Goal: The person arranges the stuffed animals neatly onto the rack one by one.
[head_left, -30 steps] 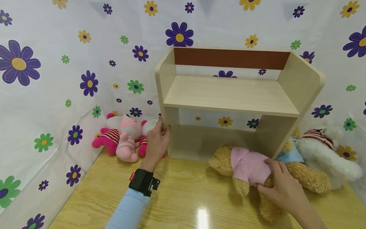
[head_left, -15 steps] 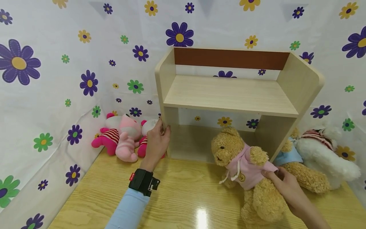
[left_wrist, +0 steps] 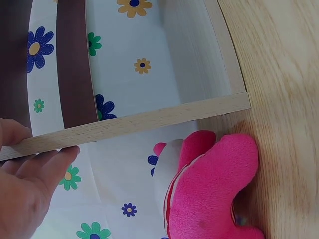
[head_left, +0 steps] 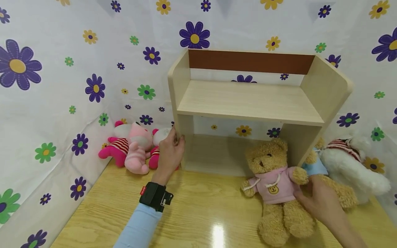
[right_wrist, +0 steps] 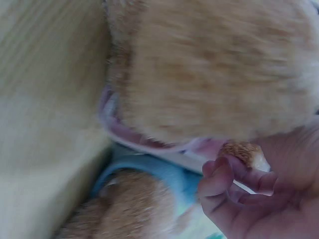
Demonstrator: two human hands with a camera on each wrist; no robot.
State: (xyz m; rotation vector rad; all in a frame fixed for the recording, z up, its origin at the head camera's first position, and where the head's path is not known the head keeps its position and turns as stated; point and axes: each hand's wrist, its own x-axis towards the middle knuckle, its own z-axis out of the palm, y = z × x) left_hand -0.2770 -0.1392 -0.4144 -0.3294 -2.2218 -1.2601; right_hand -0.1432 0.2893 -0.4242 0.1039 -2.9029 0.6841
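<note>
The right hand (head_left: 321, 199) grasps the bear (head_left: 276, 186), seated at the table's front right. The left hand (head_left: 170, 153) grips the shelf (head_left: 248, 103). Next likely calls for lifting the bear into it.

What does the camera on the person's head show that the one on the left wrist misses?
Only the head view shows the whole wooden shelf, the brown teddy bear in a pink hoodie sitting up on the table, the right hand holding its side, and a white plush toy at the right.

Only the left wrist view shows a close look at the shelf's side panel edge against the pink toy.

Both show the left hand gripping that panel, the pink toy and the flowered cloth.
</note>
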